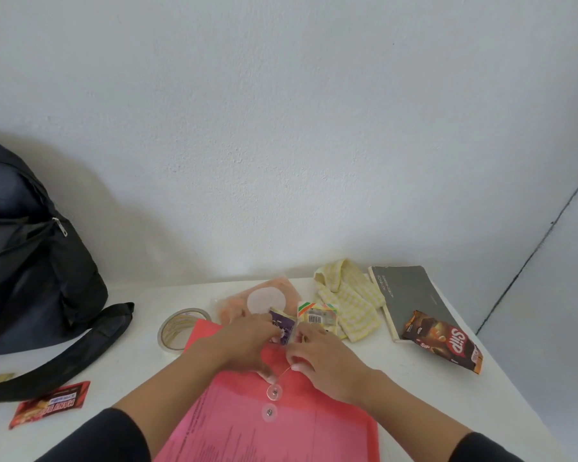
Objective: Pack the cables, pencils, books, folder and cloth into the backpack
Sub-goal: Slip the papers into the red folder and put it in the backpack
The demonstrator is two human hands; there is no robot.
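Observation:
A pink plastic folder (pixel 281 425) with two clear string-tie buttons lies on the white table in front of me. My left hand (pixel 247 341) rests on its upper flap, thumb beside the upper button. My right hand (pixel 324 358) pinches the thin closing string that runs from that button. The dark backpack (pixel 30 261) stands at the far left, its top zipper partly open and a strap trailing across the table. A yellow checked cloth (pixel 347 298) lies crumpled at the back. To its right a grey book (pixel 411 295) lies flat.
A tape roll (pixel 177 328) sits left of the folder. An orange pouch (pixel 264 298) and small packets (pixel 317 316) lie behind my hands. A brown snack bag (pixel 444 341) overlaps the book. A red wrapper (pixel 50 406) lies front left. The wall is close behind; the table edge runs along the right.

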